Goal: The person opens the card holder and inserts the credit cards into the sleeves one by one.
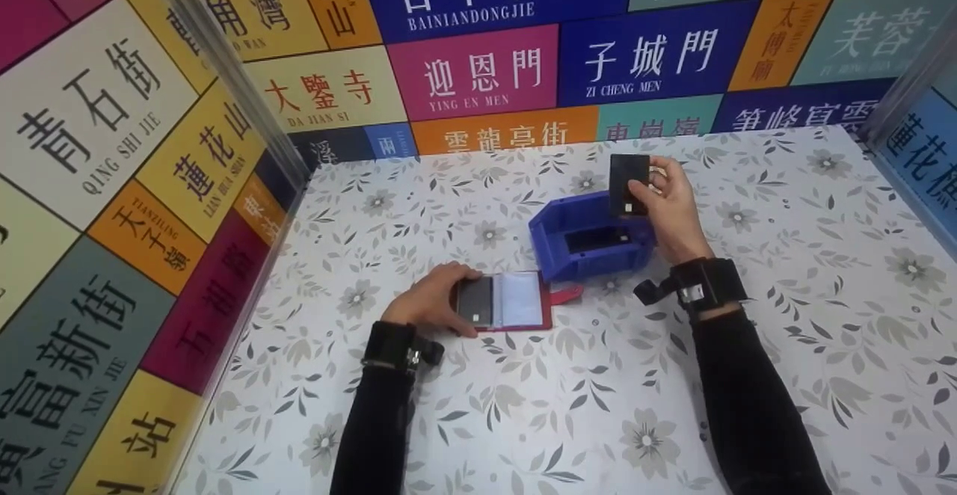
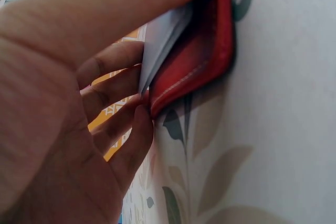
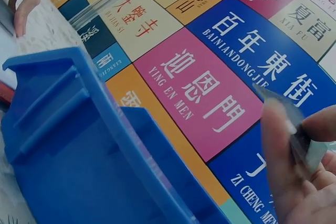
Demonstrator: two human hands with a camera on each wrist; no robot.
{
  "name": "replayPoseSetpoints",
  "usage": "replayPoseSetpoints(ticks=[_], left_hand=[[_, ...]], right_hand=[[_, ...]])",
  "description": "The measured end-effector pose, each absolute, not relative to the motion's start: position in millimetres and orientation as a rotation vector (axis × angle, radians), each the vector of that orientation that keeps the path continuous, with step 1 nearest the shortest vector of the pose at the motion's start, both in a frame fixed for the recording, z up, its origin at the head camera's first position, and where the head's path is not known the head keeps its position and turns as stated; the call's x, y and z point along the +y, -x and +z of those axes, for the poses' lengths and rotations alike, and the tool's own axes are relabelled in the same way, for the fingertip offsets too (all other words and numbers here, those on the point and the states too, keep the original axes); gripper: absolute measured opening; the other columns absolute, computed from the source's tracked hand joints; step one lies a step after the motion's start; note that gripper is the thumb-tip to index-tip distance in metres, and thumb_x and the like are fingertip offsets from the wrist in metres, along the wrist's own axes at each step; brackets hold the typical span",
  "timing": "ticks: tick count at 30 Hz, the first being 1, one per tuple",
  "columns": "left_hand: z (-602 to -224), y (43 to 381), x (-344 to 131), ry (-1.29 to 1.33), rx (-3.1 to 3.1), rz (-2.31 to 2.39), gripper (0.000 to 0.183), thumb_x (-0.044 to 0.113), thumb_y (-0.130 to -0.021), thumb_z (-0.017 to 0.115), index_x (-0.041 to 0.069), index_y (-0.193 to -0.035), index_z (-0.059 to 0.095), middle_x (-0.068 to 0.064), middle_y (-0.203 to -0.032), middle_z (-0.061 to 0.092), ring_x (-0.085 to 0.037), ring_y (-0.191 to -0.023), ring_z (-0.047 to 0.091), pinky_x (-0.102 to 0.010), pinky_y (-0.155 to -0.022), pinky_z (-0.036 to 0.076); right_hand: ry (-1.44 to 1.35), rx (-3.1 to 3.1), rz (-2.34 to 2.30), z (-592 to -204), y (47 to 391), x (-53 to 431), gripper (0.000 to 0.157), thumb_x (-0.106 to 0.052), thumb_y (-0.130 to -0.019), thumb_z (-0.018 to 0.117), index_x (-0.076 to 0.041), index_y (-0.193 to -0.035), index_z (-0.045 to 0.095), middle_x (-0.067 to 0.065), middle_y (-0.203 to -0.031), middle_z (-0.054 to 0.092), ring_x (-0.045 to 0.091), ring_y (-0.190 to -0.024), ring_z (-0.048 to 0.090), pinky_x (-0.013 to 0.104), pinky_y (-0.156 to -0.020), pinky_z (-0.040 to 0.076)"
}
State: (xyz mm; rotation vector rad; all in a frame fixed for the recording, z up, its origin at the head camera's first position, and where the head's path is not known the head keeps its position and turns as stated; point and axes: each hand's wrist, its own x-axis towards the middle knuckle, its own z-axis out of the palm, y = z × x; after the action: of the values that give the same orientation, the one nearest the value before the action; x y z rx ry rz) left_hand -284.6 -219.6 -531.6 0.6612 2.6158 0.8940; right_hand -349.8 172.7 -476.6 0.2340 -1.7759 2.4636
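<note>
A red card holder (image 1: 521,299) with clear sleeves lies spread on the table, a dark card (image 1: 475,297) in its left side. My left hand (image 1: 430,299) grips the holder's left edge, thumb at the near side and fingers at the far side. In the left wrist view the fingertips touch the pale sleeves (image 2: 164,40) beside the red cover (image 2: 197,61). My right hand (image 1: 677,207) pinches a black card (image 1: 624,177) between thumb and fingers above a blue plastic bin (image 1: 548,244). Another black card (image 1: 591,240) lies inside that bin.
The holder's red strap (image 1: 566,295) sticks out to the right, near the bin's front. A white flower-patterned cloth (image 1: 523,420) covers the table. Panels with colourful street names (image 1: 486,69) stand at the back and on both sides.
</note>
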Motion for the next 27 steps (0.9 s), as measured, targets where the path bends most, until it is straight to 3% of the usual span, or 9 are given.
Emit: replayPoseSetpoints(ticks=[3, 6, 13, 18, 22, 25, 27], left_hand=[[-531.8, 284.8, -219.5, -0.655, 2.616, 0.894, 0.095, 0.026, -0.063, 0.100, 0.011, -0.146, 0.055, -0.010, -0.141, 0.057, -0.028, -0.128, 0.051, -0.045, -0.115, 0.041], [-532.1, 285.4, -219.1, -0.643, 2.614, 0.887, 0.096, 0.026, -0.063, 0.100, 0.011, -0.147, 0.055, -0.009, -0.141, 0.057, -0.028, -0.128, 0.051, -0.045, -0.115, 0.040], [-532.2, 285.4, -218.2, -0.612, 2.628, 0.867, 0.095, 0.026, -0.063, 0.100, 0.013, -0.146, 0.055, -0.007, -0.141, 0.057, -0.028, -0.128, 0.050, -0.044, -0.115, 0.041], [-531.8, 284.5, -218.6, -0.623, 2.628, 0.871, 0.095, 0.026, -0.063, 0.100, 0.012, -0.146, 0.055, -0.008, -0.141, 0.057, -0.028, -0.129, 0.050, -0.045, -0.115, 0.040], [-532.3, 284.8, -218.9, -0.638, 2.626, 0.885, 0.095, 0.026, -0.063, 0.100, 0.011, -0.146, 0.055, -0.009, -0.141, 0.057, -0.028, -0.129, 0.050, -0.045, -0.114, 0.041], [-532.6, 285.3, -219.0, -0.636, 2.620, 0.892, 0.095, 0.025, -0.063, 0.100, 0.012, -0.146, 0.055, -0.008, -0.141, 0.057, -0.028, -0.128, 0.050, -0.045, -0.114, 0.042], [-533.1, 285.7, -219.0, -0.634, 2.617, 0.890, 0.095, 0.026, -0.064, 0.100, 0.012, -0.146, 0.055, -0.008, -0.142, 0.056, -0.027, -0.129, 0.050, -0.044, -0.114, 0.042]], right_hand=[[-0.279, -1.720, 2.514, -476.2, 349.9, 174.3, 0.037, -0.014, -0.104, 0.059, -0.011, -0.139, 0.047, 0.014, -0.116, 0.059, 0.020, -0.083, 0.074, 0.029, -0.071, 0.063], [-0.331, -1.683, 2.526, -475.6, 349.3, 175.5, 0.041, -0.012, -0.102, 0.062, -0.008, -0.142, 0.052, 0.017, -0.116, 0.057, 0.027, -0.078, 0.075, 0.034, -0.067, 0.064], [-0.356, -1.866, 2.325, -474.7, 348.8, 175.9, 0.062, -0.003, -0.090, 0.078, -0.008, -0.147, 0.056, 0.010, -0.106, 0.066, 0.014, -0.066, 0.066, 0.021, -0.055, 0.056], [-0.316, -1.856, 2.359, -475.3, 350.9, 172.9, 0.043, -0.007, -0.094, 0.075, -0.007, -0.135, 0.060, 0.002, -0.097, 0.073, 0.008, -0.066, 0.058, 0.017, -0.055, 0.044], [-0.359, -1.776, 2.445, -476.9, 351.0, 172.2, 0.030, -0.013, -0.102, 0.064, -0.006, -0.130, 0.056, 0.005, -0.109, 0.066, 0.011, -0.090, 0.064, 0.020, -0.072, 0.056], [-0.425, -1.728, 2.514, -478.1, 350.7, 172.3, 0.031, -0.016, -0.106, 0.055, -0.007, -0.136, 0.049, 0.014, -0.119, 0.055, 0.020, -0.090, 0.068, 0.028, -0.070, 0.062], [-0.432, -1.725, 2.524, -478.2, 350.3, 171.7, 0.034, -0.016, -0.106, 0.055, -0.009, -0.139, 0.046, 0.016, -0.120, 0.053, 0.022, -0.077, 0.068, 0.027, -0.059, 0.060]])
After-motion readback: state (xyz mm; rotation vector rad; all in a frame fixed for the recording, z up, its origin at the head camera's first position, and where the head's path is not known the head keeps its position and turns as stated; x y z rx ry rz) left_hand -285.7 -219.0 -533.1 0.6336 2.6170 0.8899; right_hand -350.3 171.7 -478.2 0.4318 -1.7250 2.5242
